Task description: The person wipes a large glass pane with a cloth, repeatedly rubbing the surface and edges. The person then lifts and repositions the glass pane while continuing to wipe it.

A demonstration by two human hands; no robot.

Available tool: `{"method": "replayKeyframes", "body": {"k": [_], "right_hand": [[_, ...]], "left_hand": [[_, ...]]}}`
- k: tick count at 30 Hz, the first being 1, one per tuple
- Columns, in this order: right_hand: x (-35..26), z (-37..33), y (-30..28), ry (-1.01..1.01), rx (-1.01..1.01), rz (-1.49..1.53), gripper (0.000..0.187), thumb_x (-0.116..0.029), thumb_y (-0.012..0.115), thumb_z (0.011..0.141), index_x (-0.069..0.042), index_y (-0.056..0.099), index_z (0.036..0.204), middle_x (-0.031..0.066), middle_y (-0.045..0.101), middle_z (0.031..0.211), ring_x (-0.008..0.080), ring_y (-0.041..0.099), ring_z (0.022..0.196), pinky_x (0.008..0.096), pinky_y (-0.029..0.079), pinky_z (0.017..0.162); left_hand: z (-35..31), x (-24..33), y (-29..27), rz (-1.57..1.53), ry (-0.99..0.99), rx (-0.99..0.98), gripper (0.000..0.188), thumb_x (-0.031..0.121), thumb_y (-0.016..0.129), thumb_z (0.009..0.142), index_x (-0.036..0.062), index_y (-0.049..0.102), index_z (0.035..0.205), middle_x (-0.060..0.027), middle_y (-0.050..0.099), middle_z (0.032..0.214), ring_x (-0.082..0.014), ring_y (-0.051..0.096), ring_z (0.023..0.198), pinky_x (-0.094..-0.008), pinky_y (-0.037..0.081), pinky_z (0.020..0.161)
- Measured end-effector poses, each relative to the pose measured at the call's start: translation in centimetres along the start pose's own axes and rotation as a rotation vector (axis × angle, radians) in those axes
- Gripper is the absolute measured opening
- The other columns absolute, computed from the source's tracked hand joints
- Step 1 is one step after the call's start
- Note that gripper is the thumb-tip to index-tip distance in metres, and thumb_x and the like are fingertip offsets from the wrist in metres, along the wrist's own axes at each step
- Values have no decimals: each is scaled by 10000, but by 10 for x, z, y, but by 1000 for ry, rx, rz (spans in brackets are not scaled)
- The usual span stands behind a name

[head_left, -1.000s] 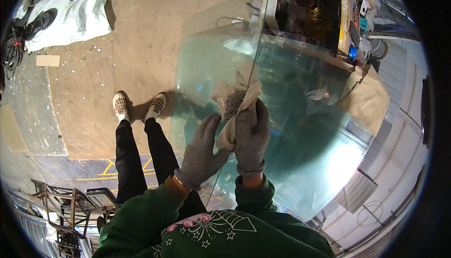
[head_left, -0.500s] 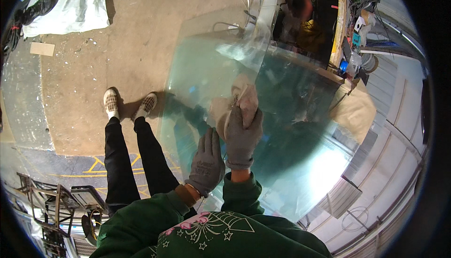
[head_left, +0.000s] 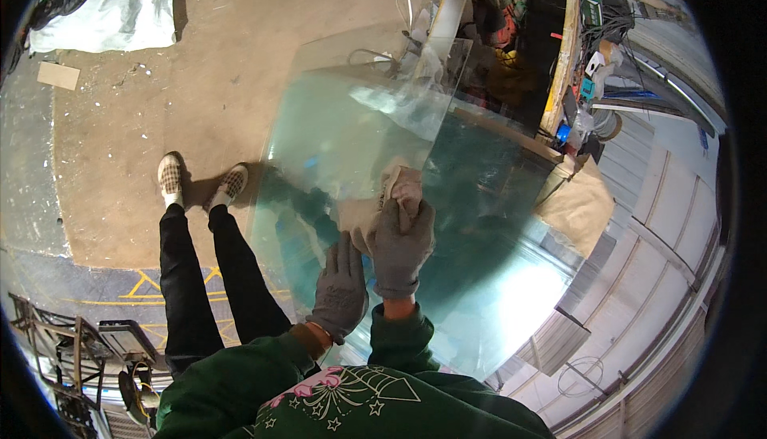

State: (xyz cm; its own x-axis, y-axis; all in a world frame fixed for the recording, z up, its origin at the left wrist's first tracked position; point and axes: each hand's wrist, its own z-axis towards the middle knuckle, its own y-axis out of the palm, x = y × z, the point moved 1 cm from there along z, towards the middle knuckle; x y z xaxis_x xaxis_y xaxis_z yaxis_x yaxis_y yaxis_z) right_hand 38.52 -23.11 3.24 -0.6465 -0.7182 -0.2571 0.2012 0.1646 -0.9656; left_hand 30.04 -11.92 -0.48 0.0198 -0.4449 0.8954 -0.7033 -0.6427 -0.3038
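A large greenish pane of glass (head_left: 471,271) stretches out in front of me, clear enough to show reflections. My right hand (head_left: 402,251), in a grey work glove, grips a bunched beige cloth (head_left: 403,187) against the glass. Part of the cloth lies inside its fist, out of sight. Just left of it, my left hand (head_left: 340,291) wears a matching glove and rests with its fingers stretched out and the back of the hand up. It appears to touch the glass and holds nothing.
White sheeting (head_left: 120,7) lies on the brown floor at the far left, near a small cardboard piece (head_left: 58,75). A wooden-edged bench (head_left: 559,63) with tools and cables stands at the far right. Brown paper (head_left: 583,203) sits by the pane's right corner. Metal frames (head_left: 72,351) stand lower left.
My right hand and the cloth have drawn back a little toward me over the glass. My left hand has shifted slightly the same way, and the whole view has moved a little.
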Motion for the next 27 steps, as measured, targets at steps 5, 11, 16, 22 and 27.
{"method": "replayKeyframes", "body": {"k": [5, 11, 16, 22, 27], "right_hand": [[0, 84, 3, -327, -85, -442, 381, -324, 773, 937, -43, 581, 1108, 189, 642, 874, 392, 679, 768, 523, 571, 676], [1, 169, 14, -213, -6, -115, 472, -471, 709, 986, -10, 612, 1011, 230, 659, 896, 391, 668, 788, 518, 536, 711], [30, 48, -8, -6, -46, -104, 504, -502, 721, 968, -20, 603, 882, 215, 674, 836, 354, 641, 696, 459, 549, 663], [-11, 181, 5, 99, -164, -98, 549, -531, 681, 963, 10, 652, 878, 211, 680, 775, 369, 672, 694, 467, 534, 665], [-15, 177, 12, -77, 11, 1, 553, -509, 662, 964, 40, 674, 904, 232, 677, 769, 354, 690, 723, 468, 531, 687]], "left_hand": [[0, 4, 9, 11, -14, 34, 849, 80, 628, 883, -148, 272, 1619, -358, 325, 1667, -552, 441, 1454, -570, 500, 1094], [2, 8, 23, -22, -60, 39, 795, 81, 602, 921, -125, 287, 1622, -337, 315, 1686, -527, 458, 1454, -565, 529, 1039], [6, 9, 23, -9, -83, 0, 809, 98, 613, 910, -123, 290, 1619, -334, 296, 1695, -535, 433, 1470, -566, 501, 1069], [8, 13, 24, -8, -91, 21, 745, 102, 588, 955, -110, 322, 1618, -319, 313, 1697, -513, 452, 1462, -561, 553, 993], [8, 12, 23, -13, -98, 2, 760, 102, 598, 948, -125, 315, 1616, -318, 309, 1699, -517, 437, 1478, -563, 539, 1014]]}}
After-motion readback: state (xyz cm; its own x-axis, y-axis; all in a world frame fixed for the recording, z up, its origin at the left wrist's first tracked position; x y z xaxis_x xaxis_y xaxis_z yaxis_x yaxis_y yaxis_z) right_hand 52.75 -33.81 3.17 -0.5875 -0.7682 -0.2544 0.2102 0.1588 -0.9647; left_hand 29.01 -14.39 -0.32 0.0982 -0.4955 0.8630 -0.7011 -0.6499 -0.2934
